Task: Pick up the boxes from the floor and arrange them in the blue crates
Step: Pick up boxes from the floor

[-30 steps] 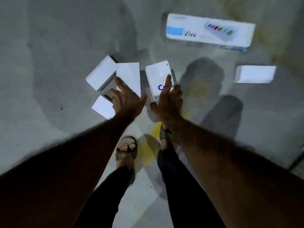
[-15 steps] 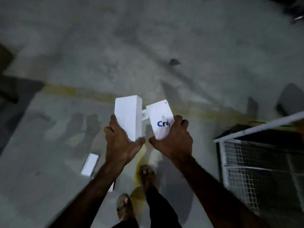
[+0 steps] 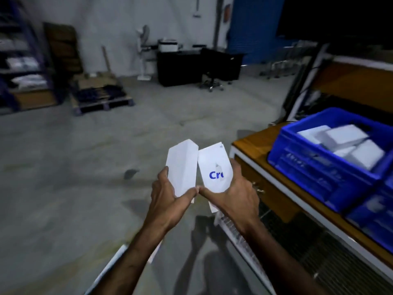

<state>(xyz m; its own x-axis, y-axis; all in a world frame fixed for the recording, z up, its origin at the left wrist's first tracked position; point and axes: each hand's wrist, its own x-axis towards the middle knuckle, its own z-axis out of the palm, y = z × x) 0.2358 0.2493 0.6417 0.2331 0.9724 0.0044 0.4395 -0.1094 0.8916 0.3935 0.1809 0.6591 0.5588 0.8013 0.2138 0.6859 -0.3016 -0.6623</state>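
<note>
My left hand (image 3: 168, 198) grips a plain white box (image 3: 181, 167), held upright in front of me. My right hand (image 3: 236, 194) grips a second white box (image 3: 213, 167) with blue letters on its face. The two boxes sit side by side, almost touching, and my thumbs meet below them. To the right, a blue crate (image 3: 319, 167) stands on a wooden-topped rack (image 3: 253, 143) and holds several white boxes (image 3: 344, 137). Another blue crate (image 3: 370, 211) sits lower right, partly cut off by the frame edge.
The rack's white frame and wire mesh (image 3: 240, 233) run beside my right arm. Grey concrete floor (image 3: 85, 167) spreads to the left. Far back stand a pallet with cartons (image 3: 100, 94), shelving (image 3: 21, 67), a black desk (image 3: 191, 64) and an office chair (image 3: 212, 81).
I have lifted both boxes off the floor and stood up. The view has swung from the floor up to the room, bringing the rack and blue crates into sight on the right.
</note>
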